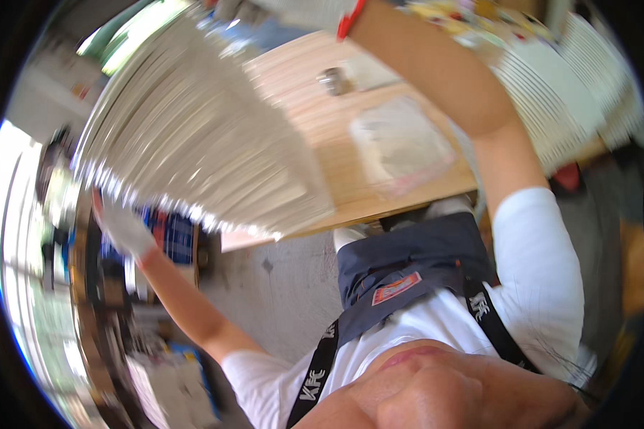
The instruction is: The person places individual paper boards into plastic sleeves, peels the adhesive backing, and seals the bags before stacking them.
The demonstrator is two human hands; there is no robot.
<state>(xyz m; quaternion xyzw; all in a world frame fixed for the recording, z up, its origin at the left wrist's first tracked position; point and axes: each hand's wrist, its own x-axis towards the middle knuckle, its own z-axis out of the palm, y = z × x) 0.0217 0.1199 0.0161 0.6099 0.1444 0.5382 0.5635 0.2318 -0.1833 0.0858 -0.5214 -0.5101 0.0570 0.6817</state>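
A large stack of thin whitish sheets point(207, 129), smeared by motion, tilts over the left end of the wooden table. My left hand point(127, 232), in a pale glove, is at its lower left edge, the fingers partly hidden behind it; it appears to hold the stack there. My right arm reaches across to the top of the view. There my right hand point(311, 10), in a white glove with a red cuff, is near the stack's far end, its fingers blurred and partly cut off. A clear plastic bag with pale contents point(401, 146) lies on the table point(329, 154).
A small metal roll or cup point(331, 81) sits beside a white packet point(371, 73) on the table. White ridged stacks point(551, 93) stand at the right. Shelves with boxes point(168, 236) line the left, with a bright window point(21, 214) beyond.
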